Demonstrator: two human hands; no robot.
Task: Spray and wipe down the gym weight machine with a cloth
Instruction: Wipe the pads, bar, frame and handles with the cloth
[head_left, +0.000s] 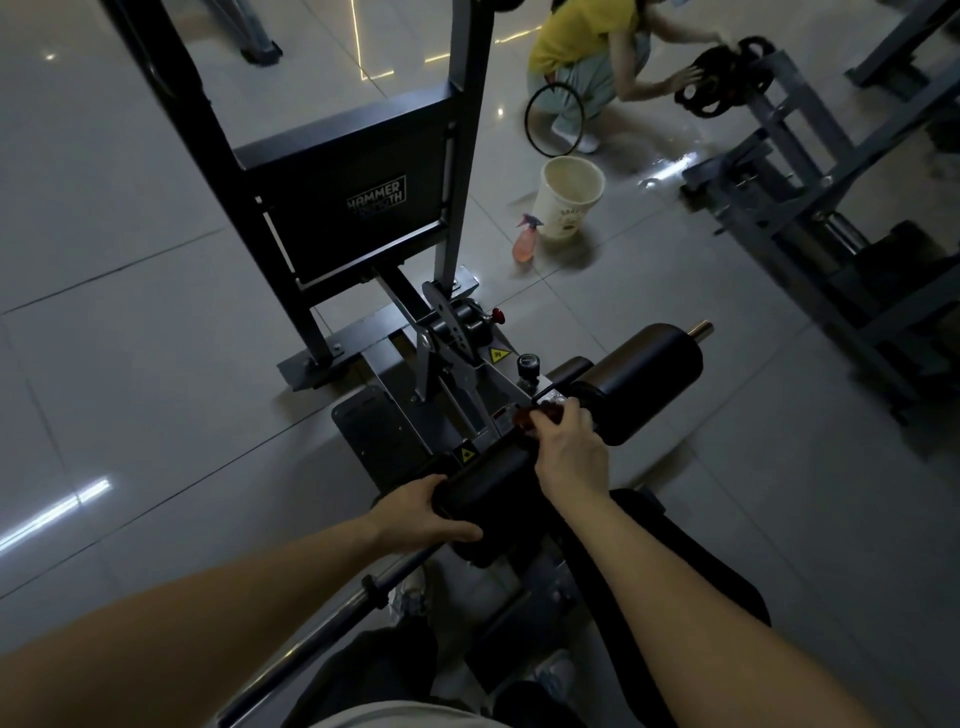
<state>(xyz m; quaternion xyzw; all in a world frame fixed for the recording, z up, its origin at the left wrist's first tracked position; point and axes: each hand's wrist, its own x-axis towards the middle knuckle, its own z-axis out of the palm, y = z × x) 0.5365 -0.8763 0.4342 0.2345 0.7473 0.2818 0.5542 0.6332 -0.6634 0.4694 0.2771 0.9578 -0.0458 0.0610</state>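
Machine: weight machine (358, 218), dark frame; its badge plate stands upright beyond the near roller pad (493, 483).
Left hand: left hand (436, 512) is on the pad's left end, fingers wrapped round it in a full grip.
Right hand: right hand (569, 449) sits just past the pad's right end, fingers curled and pinching a small red part (530, 418) on the frame. I cannot tell if it is a knob or a pin.
Cloth: I make out none in either hand or near the pad.
Spray bottle: pink spray bottle (527, 243) stands upright on the floor (130, 338), well beyond the pad and to its right, just beside a pale bucket (571, 208). Its trigger head points left.
Key relation: the bottle lies forward and right of both hands, long axis vertical. The right hand is the nearer one.
Step (my judgement): neither spraying nor wiping is under way. This looks like an adjustment of the pad.
Next move calls for: releasing the red part, then a long forward reach or a step round the frame.
Risk: the floor looks wet beyond the pad, near the bucket.
Bystander: a person in a yellow top (582, 36) crouches far beyond the pad, handling weight plates (706, 78).
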